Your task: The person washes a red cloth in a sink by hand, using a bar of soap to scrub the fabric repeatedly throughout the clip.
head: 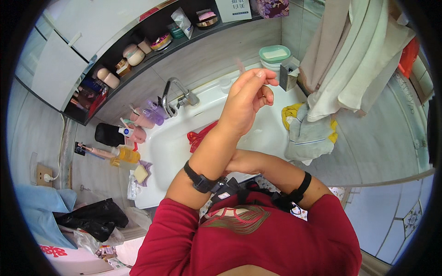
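My left hand [249, 98] is raised over the white washbasin [162, 148], its fingers loosely curled and nothing seen in them. Below it, my right hand [241, 161] reaches across to the underside of my left forearm [215, 146]. The forearm hides its fingers, so their grip does not show. A red cloth or mesh item [197, 138] lies in the basin, partly behind the same forearm. The chrome faucet [179, 96] stands at the basin's back edge. Near my left fingertips is a grey box [289, 74] on the rim.
A green soap dish [274, 54] sits at the back right. Grey and yellow cloths [309, 134] drape over the right rim below hanging towels [348, 62]. Pink cups [137, 134], an amber bottle [127, 155] and a soap bar [141, 173] line the left. A cosmetics shelf [162, 53] overhangs the back.
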A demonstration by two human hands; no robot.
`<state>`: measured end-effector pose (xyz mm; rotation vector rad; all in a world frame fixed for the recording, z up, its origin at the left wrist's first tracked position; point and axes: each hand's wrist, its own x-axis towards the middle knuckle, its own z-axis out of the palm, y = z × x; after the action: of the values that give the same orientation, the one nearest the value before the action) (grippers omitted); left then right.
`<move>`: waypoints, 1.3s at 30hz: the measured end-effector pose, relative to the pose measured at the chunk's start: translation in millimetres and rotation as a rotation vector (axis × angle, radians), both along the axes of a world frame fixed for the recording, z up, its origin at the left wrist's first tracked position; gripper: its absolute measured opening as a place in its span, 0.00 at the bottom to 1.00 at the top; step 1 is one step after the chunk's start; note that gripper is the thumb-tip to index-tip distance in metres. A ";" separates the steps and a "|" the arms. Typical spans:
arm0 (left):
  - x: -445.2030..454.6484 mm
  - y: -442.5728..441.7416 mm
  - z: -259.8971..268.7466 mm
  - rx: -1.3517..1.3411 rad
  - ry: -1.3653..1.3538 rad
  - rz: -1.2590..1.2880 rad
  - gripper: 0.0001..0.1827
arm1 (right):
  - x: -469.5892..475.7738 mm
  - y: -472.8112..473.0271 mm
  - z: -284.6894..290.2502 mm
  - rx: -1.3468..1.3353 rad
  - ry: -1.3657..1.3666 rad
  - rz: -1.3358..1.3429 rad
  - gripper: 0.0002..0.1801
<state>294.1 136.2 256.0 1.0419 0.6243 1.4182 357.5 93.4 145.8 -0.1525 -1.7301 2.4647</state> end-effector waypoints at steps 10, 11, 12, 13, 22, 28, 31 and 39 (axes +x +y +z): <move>-15.5 -15.9 9.8 -0.065 -0.334 -0.048 0.17 | -32.4 -9.7 3.2 0.202 -0.059 0.044 0.09; -17.3 -17.3 12.4 -0.130 -0.509 -0.122 0.17 | -34.3 -13.5 0.8 0.207 -0.061 0.051 0.09; -16.4 -19.9 14.4 -0.124 -0.513 -0.118 0.17 | -35.3 -17.4 -0.2 0.126 -0.031 0.069 0.18; -14.4 -23.1 16.1 -0.152 -0.594 -0.189 0.17 | -38.5 -18.7 -3.9 0.103 -0.023 0.100 0.21; -80.8 -21.2 -20.6 0.294 1.055 0.566 0.13 | -11.2 3.7 37.9 0.410 -0.179 0.025 0.12; -100.8 -13.1 -80.7 0.150 2.072 0.537 0.09 | -34.2 -31.9 80.4 0.845 0.060 -0.405 0.10; -104.6 -9.4 -101.7 0.051 2.213 0.413 0.08 | -46.8 -46.5 88.6 0.983 0.063 -0.533 0.08; -120.8 -10.1 -132.9 -0.310 2.352 0.175 0.11 | -53.2 -44.3 67.4 0.733 -0.172 -0.291 0.06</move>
<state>173.3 126.1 123.1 2.0173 2.3763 -0.5575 304.3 49.1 213.1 -0.4998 -2.3517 1.5364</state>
